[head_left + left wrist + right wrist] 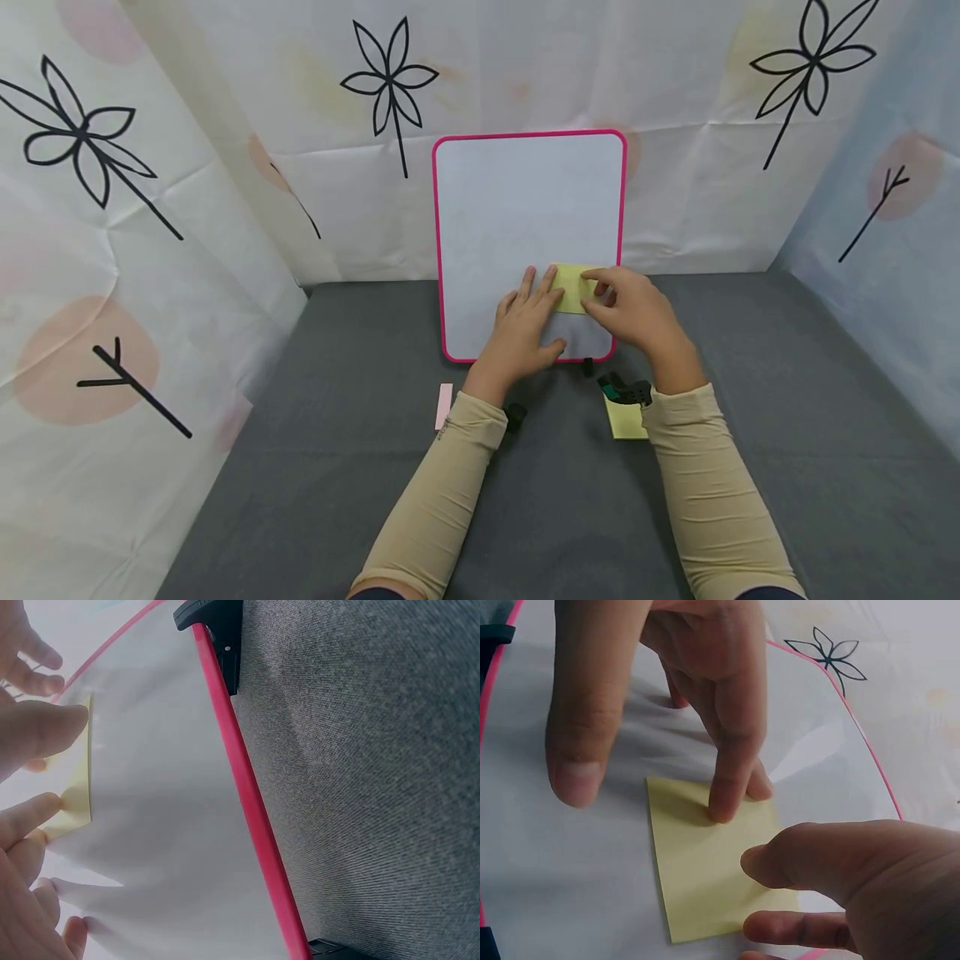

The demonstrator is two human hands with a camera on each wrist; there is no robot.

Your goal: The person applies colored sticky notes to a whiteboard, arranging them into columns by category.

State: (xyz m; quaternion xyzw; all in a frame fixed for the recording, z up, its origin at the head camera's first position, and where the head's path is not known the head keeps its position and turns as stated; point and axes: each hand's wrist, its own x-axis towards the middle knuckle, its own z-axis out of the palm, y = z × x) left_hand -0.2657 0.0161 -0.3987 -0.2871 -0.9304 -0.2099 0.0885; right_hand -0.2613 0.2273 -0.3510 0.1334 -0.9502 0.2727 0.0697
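A yellow sticky note (570, 289) lies flat on the lower right of a pink-rimmed whiteboard (517, 208), which stands tilted on the table. My left hand (522, 323) reaches in from the note's left with fingers spread. Its fingertips press the left edge of the sticky note (682, 877), and its thumb sits apart below. My right hand (633, 304) is at the note's right side. Seen from the right wrist, the right thumb and a finger touch the paper with a gap between them. Close to the left wrist, the left hand (26, 877) partly covers the note.
Another yellow sticky note (626, 423) lies on the grey table (375, 500) beside the right forearm. A pink paper strip (443, 407) is left of the left wrist. Black feet (217, 630) clip the board's lower edge. A patterned cloth backdrop (300, 75) stands behind.
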